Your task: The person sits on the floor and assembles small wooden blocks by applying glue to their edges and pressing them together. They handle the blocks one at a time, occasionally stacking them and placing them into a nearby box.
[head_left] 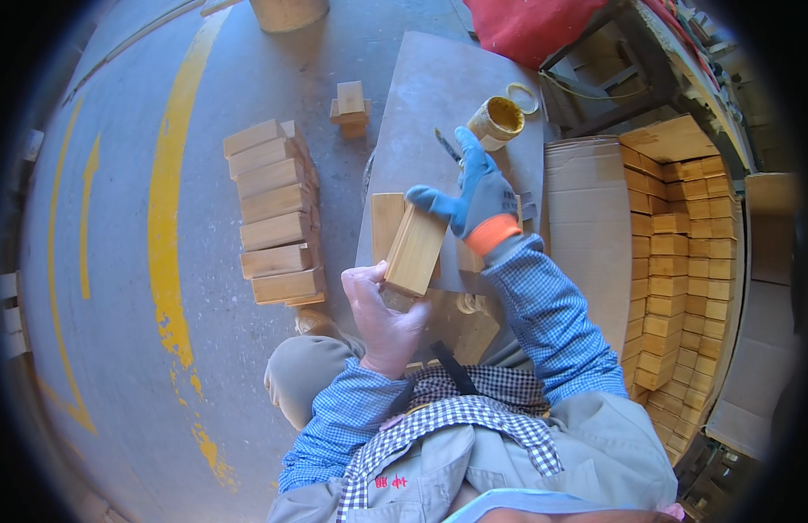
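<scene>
My left hand (pixel 379 314), in a thin pale glove, grips the near end of a light wooden block (pixel 416 248) held tilted over a grey board (pixel 439 96). My right hand (pixel 475 196), in a blue glove with an orange cuff, holds a small brush (pixel 446 146) whose dark tip points up and left, with its thumb touching the block's far end. A second wooden piece (pixel 386 222) lies flat on the board just left of the block. An open tin of yellowish glue (pixel 495 120) stands beyond my right hand, its lid (pixel 522 98) beside it.
A row of several wooden blocks (pixel 273 213) lies on the concrete floor to the left, with two small stacked blocks (pixel 350 106) farther off. Many stacked blocks (pixel 683 279) fill the right side beside a cardboard sheet (pixel 587 227). Yellow lines (pixel 168 218) mark the floor.
</scene>
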